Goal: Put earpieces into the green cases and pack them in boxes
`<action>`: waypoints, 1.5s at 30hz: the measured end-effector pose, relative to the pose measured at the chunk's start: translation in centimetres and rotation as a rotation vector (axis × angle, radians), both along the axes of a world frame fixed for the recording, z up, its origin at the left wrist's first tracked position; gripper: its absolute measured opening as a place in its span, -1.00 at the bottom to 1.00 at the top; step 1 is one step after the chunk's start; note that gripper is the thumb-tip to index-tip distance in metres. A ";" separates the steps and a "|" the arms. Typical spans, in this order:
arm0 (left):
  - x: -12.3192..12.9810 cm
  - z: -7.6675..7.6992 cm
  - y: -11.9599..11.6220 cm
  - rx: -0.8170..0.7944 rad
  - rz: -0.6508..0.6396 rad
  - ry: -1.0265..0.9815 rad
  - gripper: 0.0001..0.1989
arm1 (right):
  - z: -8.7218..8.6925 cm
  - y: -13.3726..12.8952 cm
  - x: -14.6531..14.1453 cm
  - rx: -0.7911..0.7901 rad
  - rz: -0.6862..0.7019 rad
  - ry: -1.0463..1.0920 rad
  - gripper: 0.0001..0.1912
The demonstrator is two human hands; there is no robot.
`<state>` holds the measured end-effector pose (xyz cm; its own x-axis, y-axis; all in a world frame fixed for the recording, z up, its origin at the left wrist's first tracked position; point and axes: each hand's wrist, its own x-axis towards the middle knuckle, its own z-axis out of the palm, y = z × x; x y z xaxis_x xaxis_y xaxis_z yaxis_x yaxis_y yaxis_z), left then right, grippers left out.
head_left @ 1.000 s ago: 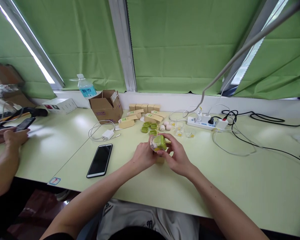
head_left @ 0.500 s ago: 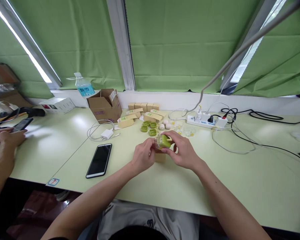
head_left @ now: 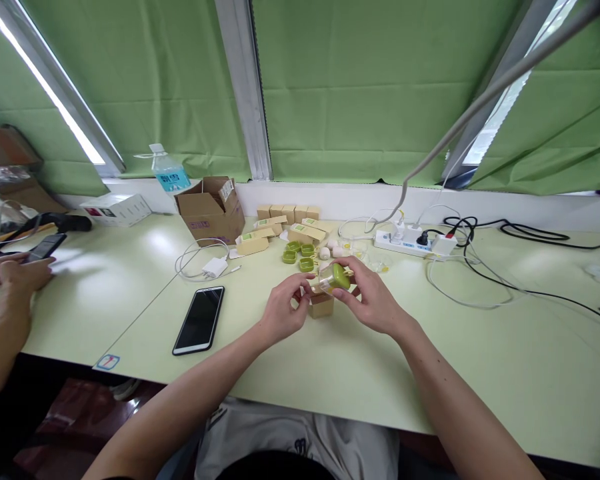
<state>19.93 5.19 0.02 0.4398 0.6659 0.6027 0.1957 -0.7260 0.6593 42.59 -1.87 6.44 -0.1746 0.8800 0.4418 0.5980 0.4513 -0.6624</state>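
Observation:
My right hand [head_left: 373, 297] grips a small clear container with a green cap [head_left: 340, 275], thumb below and fingers over the top. The container is tilted, green end to the right and clear end to the left. At that clear end my left hand [head_left: 286, 308] has thumb and fingertips pinched together; whatever is between them is too small to make out. A small tan carton [head_left: 322, 308] stands on the table just beneath the container. Behind my hands lie several green caps [head_left: 307, 251], whitish round pieces [head_left: 325, 253] and clear plastic parts [head_left: 377, 264].
A phone [head_left: 199, 321] and a white charger [head_left: 214, 267] lie to the left. Small cartons [head_left: 305, 233] and an open cardboard box [head_left: 211, 217] stand at the back. A power strip [head_left: 403, 245] with cables is back right. Another person's hands [head_left: 23, 277] hold a phone.
The container has moved slightly right and up in my right hand, away from my left fingers. More of the tan carton beneath now shows.

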 end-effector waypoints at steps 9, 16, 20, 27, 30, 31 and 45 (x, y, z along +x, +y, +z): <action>0.0 -0.3 0.7 -0.097 0.060 0.033 -0.57 | -0.1 0.0 0.3 0.019 -0.001 -0.039 -0.56; 0.3 -0.5 0.6 -0.221 -0.045 -0.027 -0.53 | -0.5 -0.1 -1.3 0.058 -0.108 -0.418 -0.40; 0.4 -0.5 0.5 -0.225 -0.065 -0.039 -0.51 | -0.9 -0.2 -2.1 0.078 -0.122 -0.550 -0.43; 0.3 -0.8 0.7 -0.231 -0.054 -0.039 -0.53 | -0.9 -0.1 -2.3 0.024 -0.130 -0.614 -0.52; 0.3 -0.8 0.6 -0.223 -0.047 -0.046 -0.56 | -0.8 -0.1 -2.4 0.002 -0.117 -0.607 -0.59; 0.3 -0.8 0.6 -0.221 -0.041 -0.050 -0.56 | -0.8 -0.1 -2.4 -0.001 -0.112 -0.608 -0.62; 0.5 -0.8 0.6 -0.253 -0.024 -0.064 -0.55 | -1.2 -0.2 -3.0 -0.034 -0.099 -0.623 -0.66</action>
